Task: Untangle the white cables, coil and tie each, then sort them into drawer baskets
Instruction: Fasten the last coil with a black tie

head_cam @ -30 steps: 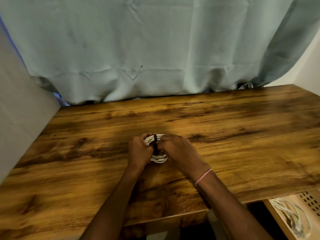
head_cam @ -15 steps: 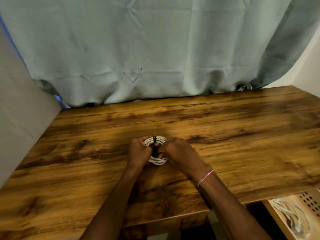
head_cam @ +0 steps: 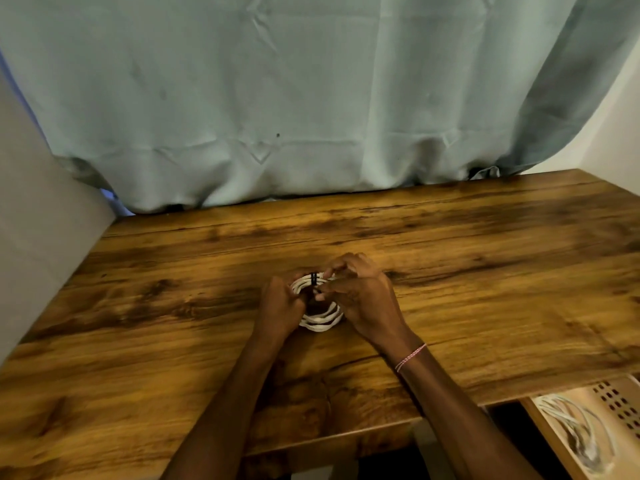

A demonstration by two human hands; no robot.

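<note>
A coiled white cable (head_cam: 320, 322) lies on the wooden table (head_cam: 485, 289) near its front middle. A black tie (head_cam: 313, 278) wraps the far side of the coil. My left hand (head_cam: 280, 306) grips the coil's left side with curled fingers. On the right, my right hand (head_cam: 360, 299) holds the coil, its fingertips pinching by the black tie. Both hands hide the coil's middle. At the bottom right an open drawer basket (head_cam: 616, 403) holds another white cable (head_cam: 575, 434).
A pale green curtain (head_cam: 294, 98) hangs along the table's far edge. A grey wall panel (head_cam: 38, 220) borders the left side, a white wall (head_cam: 620, 126) the right. The drawer sticks out below the table's front right edge.
My right hand's fingers have shifted up over the far side of the coil near the black tie. The coil and my left hand have stayed in place.
</note>
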